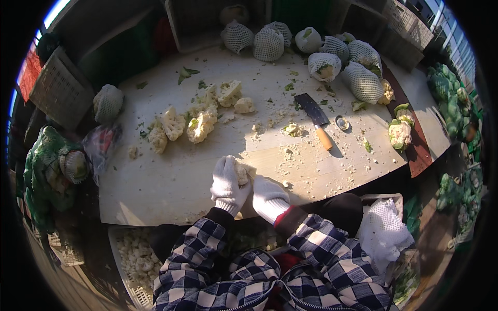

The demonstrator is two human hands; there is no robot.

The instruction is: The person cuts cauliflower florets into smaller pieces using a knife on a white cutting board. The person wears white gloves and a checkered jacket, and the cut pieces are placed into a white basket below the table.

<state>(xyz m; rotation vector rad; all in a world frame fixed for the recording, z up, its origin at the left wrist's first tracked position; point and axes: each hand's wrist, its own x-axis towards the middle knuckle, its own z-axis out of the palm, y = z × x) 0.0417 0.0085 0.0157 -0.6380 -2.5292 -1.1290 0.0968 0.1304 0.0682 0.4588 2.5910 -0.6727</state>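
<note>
My left hand (pixel 227 186), in a white knit glove, grips a cauliflower piece (pixel 241 173) over the near edge of the table. Close beside it, my right hand (pixel 268 197), also gloved, is closed around a small knife; its blade (pixel 251 170) lies against the piece and the handle is hidden in the glove. Beyond my left hand sit several cut cauliflower chunks (pixel 202 123). Farther right a cleaver (pixel 313 110) with a wooden handle lies flat, next to a small round metal object (pixel 342 123). Crumbs and leaf scraps are strewn around it.
Netted cauliflower heads (pixel 269 43) line the table's (pixel 155 194) far side, and one (pixel 108 103) stands at left. Two bare heads (pixel 400 134) sit at right. Below the near edge are a crate of florets (pixel 137 258) and white foam netting (pixel 383 229). A green net sack (pixel 48 175) is at left.
</note>
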